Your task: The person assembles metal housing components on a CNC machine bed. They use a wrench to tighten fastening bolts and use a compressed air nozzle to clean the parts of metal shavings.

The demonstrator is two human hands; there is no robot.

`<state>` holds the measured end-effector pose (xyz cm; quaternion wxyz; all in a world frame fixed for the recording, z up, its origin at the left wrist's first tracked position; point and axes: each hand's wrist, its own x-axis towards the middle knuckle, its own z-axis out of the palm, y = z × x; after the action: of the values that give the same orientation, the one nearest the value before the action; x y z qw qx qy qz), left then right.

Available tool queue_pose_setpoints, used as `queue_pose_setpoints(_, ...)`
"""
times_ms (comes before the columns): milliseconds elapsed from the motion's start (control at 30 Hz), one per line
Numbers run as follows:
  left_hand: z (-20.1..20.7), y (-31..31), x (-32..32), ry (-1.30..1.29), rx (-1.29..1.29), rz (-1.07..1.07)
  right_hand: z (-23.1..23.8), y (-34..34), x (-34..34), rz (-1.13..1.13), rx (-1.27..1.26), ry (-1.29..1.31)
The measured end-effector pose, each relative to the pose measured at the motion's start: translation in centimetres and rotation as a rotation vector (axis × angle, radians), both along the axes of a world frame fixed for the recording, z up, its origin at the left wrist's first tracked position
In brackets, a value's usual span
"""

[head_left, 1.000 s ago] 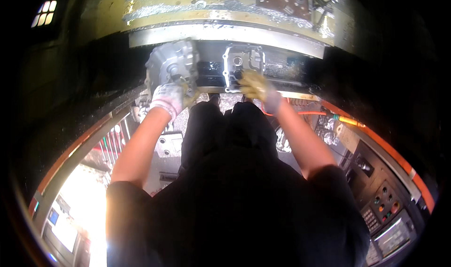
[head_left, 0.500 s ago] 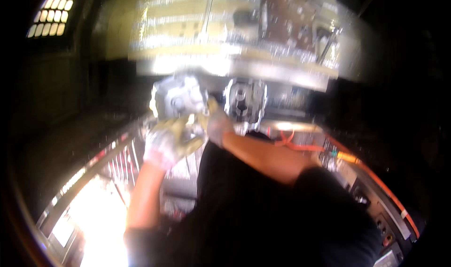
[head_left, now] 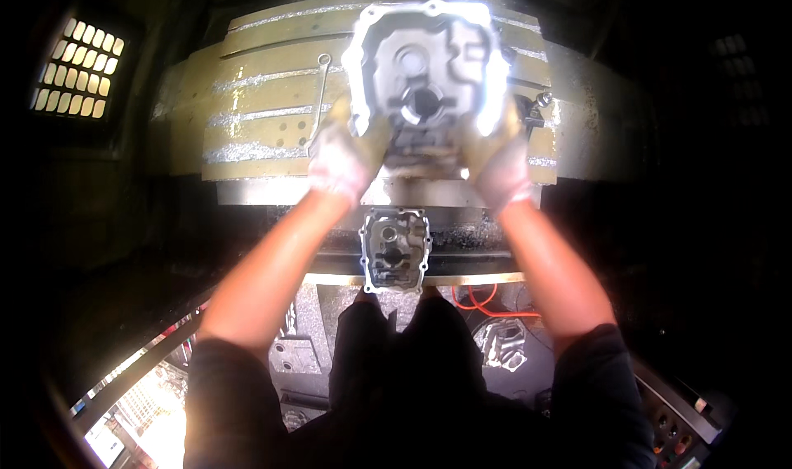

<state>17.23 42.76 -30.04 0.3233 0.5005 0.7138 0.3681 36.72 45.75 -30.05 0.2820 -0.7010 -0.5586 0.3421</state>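
A large cast-metal housing [head_left: 437, 73] is held up over the slotted machine table [head_left: 268, 85], its hollow side and bright flanged rim facing me. My left hand [head_left: 342, 151], in a pale work glove, grips its lower left edge. On the lower right edge my gloved right hand [head_left: 499, 155] has hold of it too. Both hands and the housing are slightly blurred. Below them, a second, similar housing [head_left: 411, 240] rests hollow side up on the ledge in front of the table.
A combination wrench [head_left: 319, 98] lies on the table left of the held housing. A dark clamp with a bolt [head_left: 536, 110] stands at its right. Lower down are an orange hose [head_left: 474, 304] and another casting [head_left: 502, 345]. A lit grid window [head_left: 80, 66] shows far left.
Both hands were low beside a casting near the table's front edge. They are now farther forward and apart, holding a housing over the table. The view has shifted too.
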Motion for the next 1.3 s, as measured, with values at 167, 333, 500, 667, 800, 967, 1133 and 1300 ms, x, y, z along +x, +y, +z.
queue_pose_setpoints(167, -0.6, 10.6, 4.4, 0.237, -0.251, -0.130, -3.5, 9.4, 6.7, 0.055, 0.344, -0.132)
queue_pose_setpoints(333, -1.1, 13.8, 9.2, 0.256, -0.109, -0.025, -13.3, 19.4, 13.5, 0.262, 0.439, -0.497)
queue_pose_setpoints(500, -2.0, 17.0, 7.5, 0.212, -0.060, -0.005, -8.3, 19.4, 9.0, 0.427, 0.345, -0.815)
queue_pose_setpoints(667, -4.2, 19.7, 6.9, 0.328, -0.120, -0.043, -7.6, 20.5, 9.7, 0.546, 0.341, -0.758)
queue_pose_setpoints(800, -2.1, 19.1, 6.9, 0.304, -0.099, -0.118, -7.8, 21.6, 10.1, 0.531, 0.372, -0.668)
queue_pose_setpoints(967, -2.2, 20.8, 6.7, 0.269, -0.064, -0.064, -7.6, 23.6, 10.4, 0.612, 0.418, -0.694)
queue_pose_setpoints(1133, -0.3, 23.8, 7.3, 0.341, -0.134, -0.103, -7.2, 27.2, 11.3, 0.763, 0.445, -0.862)
queue_pose_setpoints(1300, -3.2, 28.1, 5.4, 0.356, -0.029, -0.253, -7.4, 31.9, 11.8, 0.533, 0.130, -0.513)
